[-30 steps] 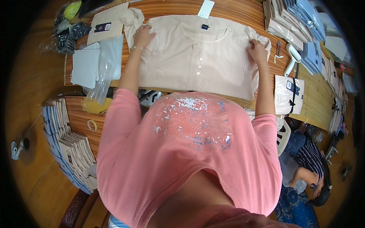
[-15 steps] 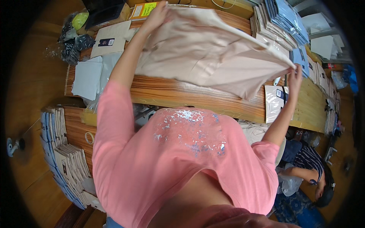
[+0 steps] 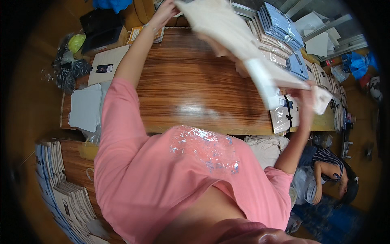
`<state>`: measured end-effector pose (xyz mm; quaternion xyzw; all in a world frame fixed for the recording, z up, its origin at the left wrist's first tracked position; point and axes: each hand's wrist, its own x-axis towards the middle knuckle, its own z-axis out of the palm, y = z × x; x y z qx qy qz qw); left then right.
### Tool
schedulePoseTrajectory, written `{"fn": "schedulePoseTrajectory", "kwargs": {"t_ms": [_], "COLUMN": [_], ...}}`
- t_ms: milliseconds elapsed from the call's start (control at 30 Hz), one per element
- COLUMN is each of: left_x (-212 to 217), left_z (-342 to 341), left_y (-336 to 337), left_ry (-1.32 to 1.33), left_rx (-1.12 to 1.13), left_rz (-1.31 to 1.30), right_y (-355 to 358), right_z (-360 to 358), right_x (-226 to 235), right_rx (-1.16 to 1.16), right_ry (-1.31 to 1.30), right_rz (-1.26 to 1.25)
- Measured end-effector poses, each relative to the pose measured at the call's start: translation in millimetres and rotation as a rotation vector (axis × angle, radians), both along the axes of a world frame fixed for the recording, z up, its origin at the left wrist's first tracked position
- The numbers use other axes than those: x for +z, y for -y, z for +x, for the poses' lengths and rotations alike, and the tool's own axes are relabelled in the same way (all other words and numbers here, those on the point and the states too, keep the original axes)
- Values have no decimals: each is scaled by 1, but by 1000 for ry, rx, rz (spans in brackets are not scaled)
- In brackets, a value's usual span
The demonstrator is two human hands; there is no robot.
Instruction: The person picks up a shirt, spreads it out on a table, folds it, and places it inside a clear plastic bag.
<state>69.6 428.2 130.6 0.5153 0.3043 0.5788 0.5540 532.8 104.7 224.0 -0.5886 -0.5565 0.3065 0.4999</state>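
A large beige cloth (image 3: 221, 22) hangs in the air over the far right half of the wooden table (image 3: 178, 81), blurred by motion. At the table's far edge, my raised left hand (image 3: 164, 13) has its fingers closed on one corner of it. On the right, my right hand (image 3: 304, 99) grips the opposite end, and a pale, smeared flap sticks out past the fingers. Beneath that hand lies a folded beige piece in clear wrap (image 3: 280, 118) with a dark band and tag. What kind of article the cloth is I cannot tell.
Wrapped blue and beige folded stacks (image 3: 280, 28) stand at the far right. White sheets (image 3: 84, 106) and a tagged beige piece (image 3: 107, 61) lie at the left. More folded stacks (image 3: 73, 203) fill the lower left. Another person (image 3: 329, 171) bends over at the lower right.
The beige cloth has lifted off the table and swung away, baring the wood. My left hand has moved slightly left; my right hand has come lower and nearer. Both keep hold.
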Motion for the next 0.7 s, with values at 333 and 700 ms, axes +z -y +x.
{"fn": "schedulePoseTrajectory", "kwargs": {"t_ms": [333,700], "left_x": [-144,-197], "left_z": [-126,-39], "left_y": [162,380], "left_ry": [-987,-1674], "left_rx": [735,912], "left_rz": [59,-251], "right_y": [-41,-102], "right_z": [-168,-46], "right_x": [-136,-306], "right_rx": [783,7], "right_ry": [-38,1222], "right_rz": [-353,-19]}}
